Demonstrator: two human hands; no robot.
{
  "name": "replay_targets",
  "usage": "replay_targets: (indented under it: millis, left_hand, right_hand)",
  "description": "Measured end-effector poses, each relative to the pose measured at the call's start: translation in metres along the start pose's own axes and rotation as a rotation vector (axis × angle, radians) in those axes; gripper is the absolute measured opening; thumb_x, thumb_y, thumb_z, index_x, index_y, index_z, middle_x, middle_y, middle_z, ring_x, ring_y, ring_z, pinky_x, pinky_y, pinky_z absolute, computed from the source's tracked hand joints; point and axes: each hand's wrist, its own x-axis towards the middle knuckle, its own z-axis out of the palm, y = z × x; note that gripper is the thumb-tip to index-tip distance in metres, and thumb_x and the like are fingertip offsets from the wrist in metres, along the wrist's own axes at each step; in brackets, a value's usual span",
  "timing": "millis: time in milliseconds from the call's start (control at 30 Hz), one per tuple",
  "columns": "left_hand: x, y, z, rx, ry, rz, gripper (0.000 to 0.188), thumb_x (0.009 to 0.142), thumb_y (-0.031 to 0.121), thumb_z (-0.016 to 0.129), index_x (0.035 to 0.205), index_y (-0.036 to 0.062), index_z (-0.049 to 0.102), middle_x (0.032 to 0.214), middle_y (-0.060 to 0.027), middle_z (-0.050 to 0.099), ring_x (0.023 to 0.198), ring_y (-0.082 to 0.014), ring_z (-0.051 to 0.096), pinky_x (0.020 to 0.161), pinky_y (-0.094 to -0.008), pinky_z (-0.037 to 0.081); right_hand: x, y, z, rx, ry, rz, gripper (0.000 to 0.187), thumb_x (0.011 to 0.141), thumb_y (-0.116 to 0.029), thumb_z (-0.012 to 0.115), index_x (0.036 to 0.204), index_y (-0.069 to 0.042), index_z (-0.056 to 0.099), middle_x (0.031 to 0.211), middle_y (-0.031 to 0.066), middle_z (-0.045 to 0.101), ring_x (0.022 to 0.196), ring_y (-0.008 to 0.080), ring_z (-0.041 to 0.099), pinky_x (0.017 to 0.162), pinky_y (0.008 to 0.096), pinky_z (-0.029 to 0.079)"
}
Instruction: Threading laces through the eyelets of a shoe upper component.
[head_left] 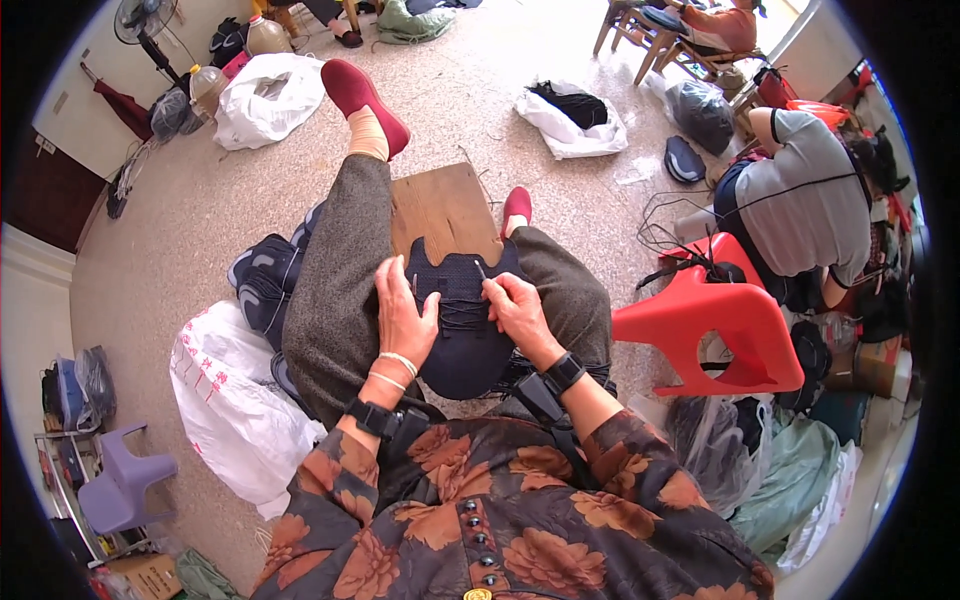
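Sitting here with knees apart, the person has both hands on a dark shoe upper (460, 350), laces zigzagging across its middle. It's between the thighs, with its notched far end overlapping the near edge of a wooden board (445, 200); can't tell if it's actually resting on the board or just held up. Both forearms come in from the lower edge and angle inward, so the hands face each other across the piece. The left hand (405, 315) is at the upper's left side, fingers pointing away from the body and thumb sticking out toward the laces (463, 315). There's a bit of space between that thumb and the index finger, but I honestly can't tell if they're gripping the edge. The right hand (520, 312) is bent over the other side, knuckles up, thumb and index brought close together on a slim light-coloured piece (479, 268) that pokes out toward the board's near edge. Too small to say what it is. Both wrists have black straps, and the left one has a couple of pale bands too. Beyond the right thigh there's a red plastic stool (650, 328) with dark cords (705, 262) on it, and a white bag (235, 400) sits on the floor beside the left thigh.
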Motion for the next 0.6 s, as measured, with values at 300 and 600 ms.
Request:
replay_targets:
  millis: [300, 600]
  left_hand:
    - [-0.008, 0.006, 0.023, 0.093, -0.179, 0.421, 0.017, 0.084, 0.008, 0.069, 0.1, 0.0046, 0.067, 0.101, -0.0114, 0.063, 0.102, -0.0309, 0.061, 0.1, -0.0444, 0.044]
    - [-0.007, -0.005, 0.038, 0.067, -0.168, 0.44, 0.007, 0.082, 0.009, 0.07, 0.089, 0.0061, 0.07, 0.098, -0.0074, 0.062, 0.096, -0.0288, 0.059, 0.09, -0.0405, 0.047]
  right_hand:
    - [-0.002, 0.011, 0.007, -0.314, 0.176, -0.298, 0.01, 0.091, -0.007, 0.068, 0.094, 0.002, 0.066, 0.077, 0.0129, 0.066, 0.067, 0.0212, 0.066, 0.064, 0.0348, 0.052]
    - [-0.005, 0.005, 0.003, -0.533, 0.271, -0.553, 0.011, 0.094, -0.011, 0.064, 0.097, 0.0, 0.065, 0.085, 0.0191, 0.066, 0.077, 0.0391, 0.065, 0.068, 0.0444, 0.053]
